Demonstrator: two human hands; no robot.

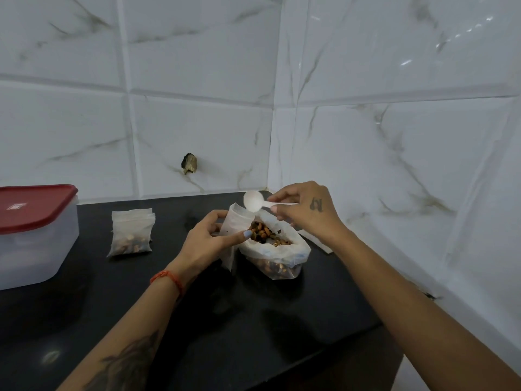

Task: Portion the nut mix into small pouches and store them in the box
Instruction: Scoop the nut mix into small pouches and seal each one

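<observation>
Holding one spoon, one pouch; two filled pouches aside.

From my remote seat I see two bare forearms, no sleeves on either. The left hand has a thumbnail painted pale blue, and its wrist carries a thin orange-red thread bracelet. Further down the left forearm is a large dark tattoo with leafy, feathered shapes. The right hand bears a small dark tattoo on its back; I cannot read its design.
</observation>
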